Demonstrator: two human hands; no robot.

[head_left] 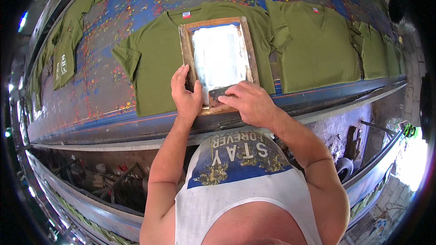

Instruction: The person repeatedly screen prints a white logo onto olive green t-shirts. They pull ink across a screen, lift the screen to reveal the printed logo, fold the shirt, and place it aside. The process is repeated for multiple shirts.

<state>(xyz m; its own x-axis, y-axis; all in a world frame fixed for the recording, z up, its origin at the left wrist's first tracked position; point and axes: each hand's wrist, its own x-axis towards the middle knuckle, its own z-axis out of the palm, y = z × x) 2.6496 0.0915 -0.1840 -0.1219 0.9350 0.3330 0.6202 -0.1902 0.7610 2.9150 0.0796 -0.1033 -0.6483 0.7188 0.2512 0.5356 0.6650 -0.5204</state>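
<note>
A wooden screen-printing frame (249, 47) lies on the front of a spread olive-green T-shirt (154, 68). White ink covers most of its mesh (217, 54), which shines brightly. My left hand (186, 97) grips the frame's lower left side, fingers along the outer edge and thumb toward the inside. At the frame's near end my right hand (252, 104) has its fingers closed on a dark, flat squeegee (218, 96). The squeegee sits inside the near rail, partly hidden under the fingers.
More olive-green T-shirts (315, 50) lie to the right along the long, paint-spotted table (104, 81). On the left, another shirt (68, 54) bears a white print. The table's near edge (313, 115) runs just in front of me. Another long table (104, 213) stands behind me.
</note>
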